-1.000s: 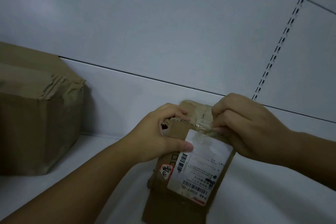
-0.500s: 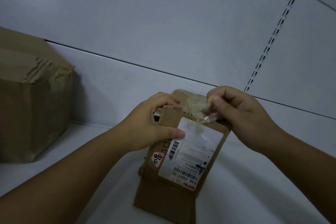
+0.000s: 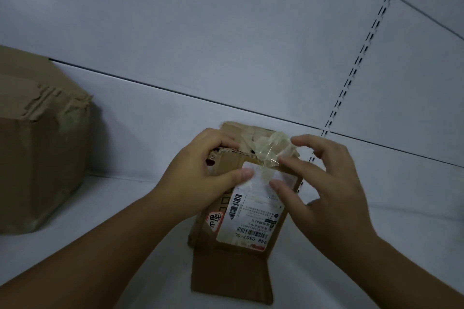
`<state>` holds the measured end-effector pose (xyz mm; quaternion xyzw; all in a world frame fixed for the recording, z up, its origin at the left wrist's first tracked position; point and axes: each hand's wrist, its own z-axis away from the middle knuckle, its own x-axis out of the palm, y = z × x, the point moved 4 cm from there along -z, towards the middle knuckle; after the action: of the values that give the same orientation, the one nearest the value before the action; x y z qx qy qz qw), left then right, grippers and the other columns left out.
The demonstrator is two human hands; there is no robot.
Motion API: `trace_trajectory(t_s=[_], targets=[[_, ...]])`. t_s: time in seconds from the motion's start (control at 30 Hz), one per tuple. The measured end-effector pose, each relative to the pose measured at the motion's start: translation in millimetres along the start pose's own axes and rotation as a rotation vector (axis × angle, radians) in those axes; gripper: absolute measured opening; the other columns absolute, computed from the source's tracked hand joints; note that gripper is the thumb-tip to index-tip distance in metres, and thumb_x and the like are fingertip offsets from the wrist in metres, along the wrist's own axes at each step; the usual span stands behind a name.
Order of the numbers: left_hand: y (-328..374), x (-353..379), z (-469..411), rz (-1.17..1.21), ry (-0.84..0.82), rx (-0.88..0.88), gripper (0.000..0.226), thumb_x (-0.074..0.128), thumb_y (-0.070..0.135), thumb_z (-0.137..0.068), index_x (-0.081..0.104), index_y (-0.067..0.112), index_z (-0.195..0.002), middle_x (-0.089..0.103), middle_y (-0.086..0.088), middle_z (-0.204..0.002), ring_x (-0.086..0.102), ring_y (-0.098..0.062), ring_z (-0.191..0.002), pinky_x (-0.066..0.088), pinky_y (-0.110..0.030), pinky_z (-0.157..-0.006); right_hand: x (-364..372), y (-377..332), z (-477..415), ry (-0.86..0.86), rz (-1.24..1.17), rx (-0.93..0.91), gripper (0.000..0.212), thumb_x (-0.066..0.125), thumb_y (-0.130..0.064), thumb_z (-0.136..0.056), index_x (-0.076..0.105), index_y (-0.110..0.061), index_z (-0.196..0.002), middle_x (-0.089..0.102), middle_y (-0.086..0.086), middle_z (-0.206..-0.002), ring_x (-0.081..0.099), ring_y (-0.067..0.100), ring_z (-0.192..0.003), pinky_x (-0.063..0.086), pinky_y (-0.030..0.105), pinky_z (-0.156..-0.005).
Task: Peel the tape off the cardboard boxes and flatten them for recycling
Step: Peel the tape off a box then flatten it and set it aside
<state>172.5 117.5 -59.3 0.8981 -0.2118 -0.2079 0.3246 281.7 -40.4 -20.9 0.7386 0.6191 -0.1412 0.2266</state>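
Head camera: we look down on a small cardboard box (image 3: 241, 258) standing on a white shelf (image 3: 113, 233), close to the back panel (image 3: 226, 32), with one bottom flap (image 3: 231, 276) folded out toward us. The left hand (image 3: 200, 175) grips the box at its torn top edge, fingers curled over the rim and thumb pressed flat on the shipping label (image 3: 256, 213). The right hand (image 3: 326, 190) hovers at the top right corner with its fingers spread apart. Its index tip touches a crumpled, half-lifted strip of clear tape (image 3: 272, 149), its thumb rests on the label below, and we see no pinch on the strip. A larger box (image 3: 37, 158), its top edge ragged, sits well apart at the far left. A slotted rail (image 3: 361, 57) runs up the panel on the right.

We judge the peeling step to be under way: the tape is raised in a loose bunch across the top seam but remains stuck where it crosses the label. The next move, as we read it, calls for the right thumb and forefinger to close on that loose bunch and draw it off low and steady, while the left hand braces the box against the pull. Flattening has not begun.
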Motion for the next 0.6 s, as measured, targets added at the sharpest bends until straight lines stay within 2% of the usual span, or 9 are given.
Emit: trace_trajectory(t_s=[0.17, 0.23, 0.37, 0.43, 0.53, 0.6], targets=[[-0.3, 0.4, 0.0, 0.002, 0.017, 0.002, 0.038, 0.071, 0.048, -0.066, 0.059, 0.035, -0.099, 0.054, 0.026, -0.11, 0.056, 0.002, -0.101, 0.048, -0.011, -0.075, 7.9, -6.3, 3.5, 0.164, -0.003, -0.01, 0.028, 0.063, -0.028, -0.082, 0.073, -0.006, -0.095, 0.062, 0.012, -0.112, 0.049, 0.02, -0.108, 0.04, 0.032, -0.09], [-0.7, 0.7, 0.4, -0.014, 0.021, 0.004, 0.041, 0.071, 0.048, -0.066, 0.06, 0.032, -0.102, 0.054, 0.026, -0.11, 0.056, 0.003, -0.1, 0.048, -0.013, -0.075, 8.3, -7.2, 3.3, 0.186, 0.007, -0.027, 0.026, 0.064, -0.027, -0.082, 0.072, -0.005, -0.093, 0.063, 0.013, -0.111, 0.05, 0.021, -0.106, 0.042, 0.034, -0.088], [-0.6, 1.8, 0.7, -0.027, 0.021, -0.001, 0.043, 0.07, 0.05, -0.066, 0.06, 0.031, -0.103, 0.053, 0.027, -0.111, 0.055, 0.004, -0.1, 0.047, -0.011, -0.074, 8.5, -2.7, 7.9, 0.215, -0.079, 0.043, 0.028, 0.066, -0.028, -0.079, 0.066, -0.01, -0.1, 0.057, 0.008, -0.114, 0.046, 0.013, -0.11, 0.04, 0.024, -0.092], [-0.4, 2.4, 0.3, -0.023, 0.021, -0.006, 0.043, 0.07, 0.051, -0.066, 0.06, 0.032, -0.103, 0.054, 0.027, -0.111, 0.056, 0.004, -0.1, 0.048, -0.011, -0.074, 8.1, -2.6, 11.5, 0.224, -0.112, 0.083, 0.027, 0.068, -0.032, -0.077, 0.063, -0.013, -0.097, 0.054, 0.005, -0.116, 0.043, 0.01, -0.113, 0.037, 0.02, -0.094], [-0.2, 2.5, 0.0, -0.029, 0.022, 0.001, 0.043, 0.07, 0.05, -0.066, 0.059, 0.032, -0.103, 0.054, 0.026, -0.11, 0.055, 0.005, -0.099, 0.047, -0.01, -0.073, 10.7, -5.2, 14.0, 0.209, -0.061, 0.104, 0.027, 0.066, -0.036, -0.076, 0.069, -0.01, -0.08, 0.058, 0.011, -0.114, 0.045, 0.016, -0.112, 0.039, 0.031, -0.091], [-0.6, 2.9, 0.5, -0.023, 0.025, 0.002, 0.042, 0.071, 0.049, -0.066, 0.059, 0.031, -0.102, 0.054, 0.026, -0.11, 0.056, 0.005, -0.099, 0.047, -0.01, -0.073, 12.5, -6.3, 14.2, 0.206, -0.039, 0.131, 0.031, 0.065, -0.039, -0.076, 0.071, -0.009, -0.082, 0.059, 0.012, -0.115, 0.046, 0.019, -0.111, 0.04, 0.036, -0.09]])
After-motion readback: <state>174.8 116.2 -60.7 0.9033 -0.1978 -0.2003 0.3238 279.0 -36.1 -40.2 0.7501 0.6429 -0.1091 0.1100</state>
